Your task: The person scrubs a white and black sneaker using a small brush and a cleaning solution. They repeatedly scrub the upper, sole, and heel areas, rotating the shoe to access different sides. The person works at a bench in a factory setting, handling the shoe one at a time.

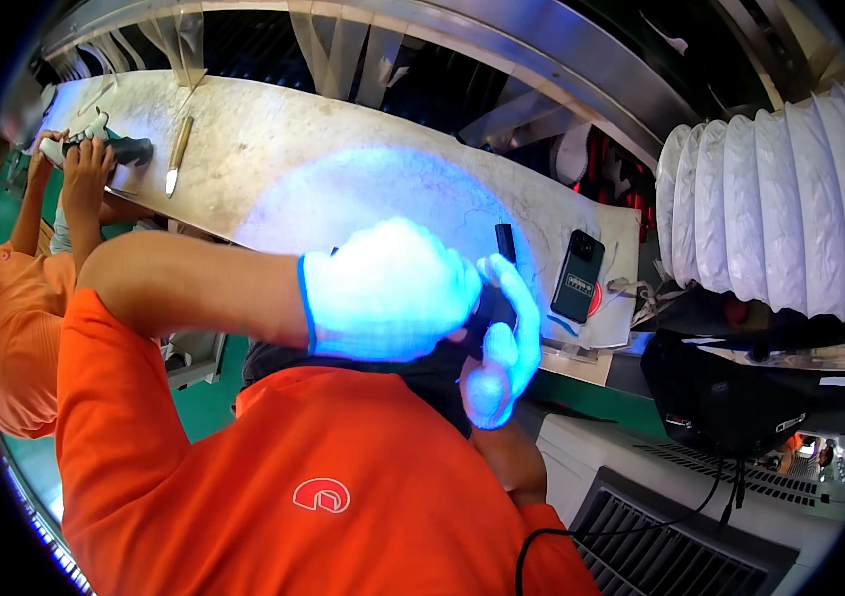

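Observation:
Both my hands wear white gloves that glow blue under a blue light. My left hand (387,288) is curled into a fist over a small dark object (490,310), which is mostly hidden. My right hand (502,348) comes up from below and wraps its fingers around the same object from the right. The hands meet just above my orange shirt (323,487), in front of a pale worn workbench (273,149) with a blue glow on its top.
A black phone-like device (578,275) and a small black stick (506,241) lie on the bench by my hands. Farther left lies a slim blade tool (177,154). A co-worker in orange holds a white and black tool (94,149). A white ribbed duct (770,209) and a black machine (740,397) stand at right.

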`<state>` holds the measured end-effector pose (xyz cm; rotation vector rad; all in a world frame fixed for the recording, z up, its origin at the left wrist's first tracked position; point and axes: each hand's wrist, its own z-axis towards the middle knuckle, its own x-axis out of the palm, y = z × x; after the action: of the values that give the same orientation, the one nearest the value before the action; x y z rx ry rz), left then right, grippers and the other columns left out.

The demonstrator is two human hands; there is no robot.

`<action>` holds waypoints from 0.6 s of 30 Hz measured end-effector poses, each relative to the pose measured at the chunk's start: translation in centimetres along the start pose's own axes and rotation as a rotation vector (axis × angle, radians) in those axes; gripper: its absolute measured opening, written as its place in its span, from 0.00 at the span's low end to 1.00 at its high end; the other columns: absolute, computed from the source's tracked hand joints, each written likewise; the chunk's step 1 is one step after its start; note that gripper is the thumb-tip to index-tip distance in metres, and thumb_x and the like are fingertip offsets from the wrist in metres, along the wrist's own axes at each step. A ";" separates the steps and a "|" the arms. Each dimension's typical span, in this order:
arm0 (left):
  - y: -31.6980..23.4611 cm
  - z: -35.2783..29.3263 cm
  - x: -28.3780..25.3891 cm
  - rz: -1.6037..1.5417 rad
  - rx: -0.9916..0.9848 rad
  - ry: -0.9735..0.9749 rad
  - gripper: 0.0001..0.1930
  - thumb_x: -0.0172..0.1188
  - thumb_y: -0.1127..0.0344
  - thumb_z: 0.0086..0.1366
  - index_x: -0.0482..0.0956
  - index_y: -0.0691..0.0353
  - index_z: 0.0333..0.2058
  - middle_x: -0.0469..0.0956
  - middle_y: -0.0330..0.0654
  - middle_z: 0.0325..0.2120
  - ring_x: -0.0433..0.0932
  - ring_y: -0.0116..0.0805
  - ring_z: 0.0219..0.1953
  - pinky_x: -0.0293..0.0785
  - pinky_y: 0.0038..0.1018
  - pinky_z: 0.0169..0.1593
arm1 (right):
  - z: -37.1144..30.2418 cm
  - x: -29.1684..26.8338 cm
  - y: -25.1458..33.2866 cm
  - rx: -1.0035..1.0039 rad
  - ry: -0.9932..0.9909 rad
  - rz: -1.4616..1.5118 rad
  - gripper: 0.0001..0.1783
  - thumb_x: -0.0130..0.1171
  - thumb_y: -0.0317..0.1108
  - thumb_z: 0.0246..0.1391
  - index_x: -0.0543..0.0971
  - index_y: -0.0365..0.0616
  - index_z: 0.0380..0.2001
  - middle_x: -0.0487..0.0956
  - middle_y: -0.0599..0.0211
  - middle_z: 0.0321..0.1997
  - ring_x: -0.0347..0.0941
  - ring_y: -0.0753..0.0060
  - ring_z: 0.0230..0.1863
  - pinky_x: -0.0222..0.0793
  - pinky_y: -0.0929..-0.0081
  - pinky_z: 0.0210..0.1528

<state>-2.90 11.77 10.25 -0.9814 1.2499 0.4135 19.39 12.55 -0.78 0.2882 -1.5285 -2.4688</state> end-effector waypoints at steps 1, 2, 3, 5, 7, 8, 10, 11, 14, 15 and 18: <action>-0.6 -0.2 0.2 0.084 -0.042 0.011 0.20 0.71 0.52 0.68 0.81 0.64 0.41 0.85 0.49 0.32 0.87 0.48 0.30 0.84 0.43 0.34 | -0.2 0.2 0.1 -0.081 0.007 -0.036 0.30 0.52 0.43 0.78 0.76 0.29 0.70 0.78 0.41 0.72 0.75 0.45 0.73 0.69 0.51 0.76; -1.3 -0.5 0.2 0.164 -0.087 0.023 0.20 0.71 0.51 0.67 0.81 0.64 0.41 0.85 0.49 0.33 0.87 0.47 0.30 0.83 0.43 0.33 | -0.7 0.3 0.2 -0.105 0.010 -0.082 0.29 0.51 0.43 0.78 0.76 0.30 0.69 0.77 0.40 0.73 0.75 0.45 0.73 0.68 0.51 0.77; -1.7 -0.9 0.8 0.180 -0.088 0.014 0.21 0.72 0.50 0.67 0.81 0.64 0.43 0.84 0.48 0.33 0.88 0.47 0.31 0.83 0.42 0.33 | -1.2 0.4 0.3 -0.129 0.013 -0.129 0.29 0.51 0.43 0.78 0.77 0.30 0.69 0.77 0.40 0.73 0.74 0.45 0.74 0.67 0.52 0.78; -2.0 -2.0 1.9 0.223 -0.092 -0.012 0.24 0.73 0.48 0.65 0.82 0.65 0.45 0.84 0.47 0.34 0.88 0.46 0.32 0.82 0.40 0.33 | -2.1 -0.2 0.2 -0.170 0.116 -0.212 0.33 0.51 0.44 0.78 0.71 0.30 0.75 0.73 0.40 0.77 0.70 0.45 0.78 0.62 0.51 0.81; -1.6 -3.0 3.6 0.201 0.040 -0.256 0.27 0.75 0.47 0.63 0.83 0.64 0.48 0.85 0.45 0.35 0.87 0.44 0.32 0.83 0.38 0.35 | -3.3 0.5 1.0 0.017 0.028 0.004 0.42 0.54 0.50 0.76 0.62 0.30 0.80 0.69 0.40 0.80 0.67 0.44 0.80 0.60 0.48 0.83; -1.3 -3.6 4.3 0.179 0.107 -0.380 0.28 0.76 0.47 0.62 0.84 0.64 0.50 0.85 0.44 0.36 0.87 0.43 0.33 0.83 0.38 0.35 | -3.8 0.7 1.4 0.112 -0.013 0.109 0.47 0.55 0.53 0.75 0.58 0.30 0.83 0.67 0.40 0.82 0.65 0.43 0.82 0.60 0.47 0.83; -1.3 -5.0 5.6 0.056 0.143 -0.612 0.29 0.82 0.50 0.55 0.86 0.61 0.50 0.88 0.43 0.41 0.87 0.40 0.34 0.81 0.35 0.36 | -4.1 1.0 2.6 0.238 -0.017 0.254 0.54 0.55 0.53 0.74 0.44 0.31 0.86 0.58 0.40 0.87 0.57 0.42 0.86 0.56 0.45 0.86; -1.2 -5.2 7.1 0.035 0.155 -0.704 0.28 0.83 0.52 0.54 0.86 0.60 0.50 0.89 0.43 0.43 0.87 0.40 0.34 0.81 0.35 0.35 | -4.5 1.3 2.8 0.267 -0.019 0.255 0.53 0.54 0.52 0.74 0.44 0.31 0.86 0.57 0.40 0.87 0.56 0.43 0.87 0.56 0.46 0.86; -0.4 -5.9 9.6 -0.066 0.217 -0.824 0.27 0.85 0.53 0.53 0.87 0.56 0.49 0.91 0.41 0.46 0.88 0.38 0.36 0.79 0.34 0.35 | -5.5 1.9 2.9 0.266 -0.040 0.135 0.45 0.51 0.48 0.75 0.56 0.29 0.83 0.61 0.38 0.86 0.62 0.43 0.84 0.58 0.46 0.84; 0.2 -6.0 10.1 -0.068 0.237 -0.832 0.27 0.85 0.53 0.53 0.86 0.56 0.49 0.91 0.41 0.46 0.88 0.38 0.36 0.78 0.34 0.35 | -5.3 1.2 2.6 0.234 0.018 0.035 0.43 0.51 0.47 0.75 0.60 0.28 0.82 0.63 0.38 0.85 0.64 0.43 0.83 0.59 0.47 0.84; 2.1 -5.7 9.5 -0.118 0.312 -0.795 0.29 0.86 0.50 0.53 0.86 0.55 0.49 0.90 0.39 0.45 0.87 0.40 0.37 0.78 0.36 0.36 | -4.1 2.2 2.7 -0.032 0.020 -0.220 0.31 0.49 0.43 0.78 0.75 0.27 0.70 0.73 0.36 0.77 0.71 0.40 0.77 0.64 0.48 0.80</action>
<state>-4.88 6.15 0.74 -0.5260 0.5082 0.4388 18.71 7.29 -0.25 0.4990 -1.5216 -2.6431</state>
